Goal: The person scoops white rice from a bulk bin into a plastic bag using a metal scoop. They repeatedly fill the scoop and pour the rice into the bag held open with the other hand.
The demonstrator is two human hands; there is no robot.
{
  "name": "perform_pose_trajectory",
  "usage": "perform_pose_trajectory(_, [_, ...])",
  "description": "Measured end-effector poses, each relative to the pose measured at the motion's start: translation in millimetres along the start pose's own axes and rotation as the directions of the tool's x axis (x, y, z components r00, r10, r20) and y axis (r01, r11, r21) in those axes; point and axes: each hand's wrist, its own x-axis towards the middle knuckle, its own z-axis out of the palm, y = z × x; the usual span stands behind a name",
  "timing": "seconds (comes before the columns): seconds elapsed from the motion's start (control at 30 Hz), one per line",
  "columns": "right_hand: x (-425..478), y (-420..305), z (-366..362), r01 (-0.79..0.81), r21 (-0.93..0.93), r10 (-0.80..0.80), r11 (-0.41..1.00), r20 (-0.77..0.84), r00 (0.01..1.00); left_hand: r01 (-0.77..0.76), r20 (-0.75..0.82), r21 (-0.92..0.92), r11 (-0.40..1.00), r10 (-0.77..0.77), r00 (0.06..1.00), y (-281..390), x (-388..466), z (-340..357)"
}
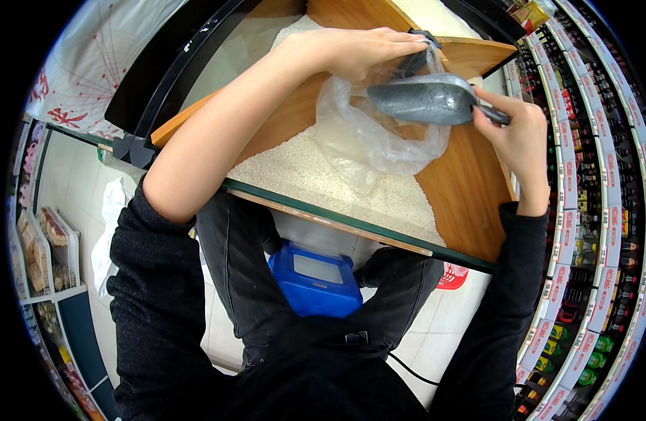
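Observation:
In the head view my right hand grips the dark handle of a grey metal scoop, which lies sideways over the mouth of a clear plastic bag. No rice shows on the visible side of the scoop; its inside is partly hidden. The bag hangs and rests on white rice in a wooden bin, with some pale contents showing through its lower part. My left hand is at the bag's upper edge, fingers stretched towards a black clip; whether it pinches the film is unclear.
Wooden dividers flank the rice, and a green-edged glass front runs nearest me. Black curved lids stand at the upper left. Below the bin is a blue plastic container. Shelves of bottles line the right side.

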Motion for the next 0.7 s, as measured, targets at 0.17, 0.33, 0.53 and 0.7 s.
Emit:
perform_pose_trajectory(0.17, [0,-9,-2,0.042,0.295,-0.032,0.955,-0.038,0.999,-0.011,-0.005,-0.017,1.000,0.011,1.000,-4,2,3])
perform_pose_trajectory(0.33, [-5,-20,19,0.146,0.247,-0.170,0.958,0.077,0.982,-0.007,0.004,0.024,1.000,0.006,1.000,-3,2,3])
perform_pose_trajectory(0.53, [-10,-28,37,0.165,0.249,-0.221,0.954,0.219,0.950,0.000,-0.016,0.023,1.000,0.000,1.000,-3,1,6])
perform_pose_trajectory(0.7, [-12,-34,42,0.162,0.251,-0.237,0.954,0.310,0.921,0.019,0.009,-0.001,1.000,-0.019,1.000,0,1,2])
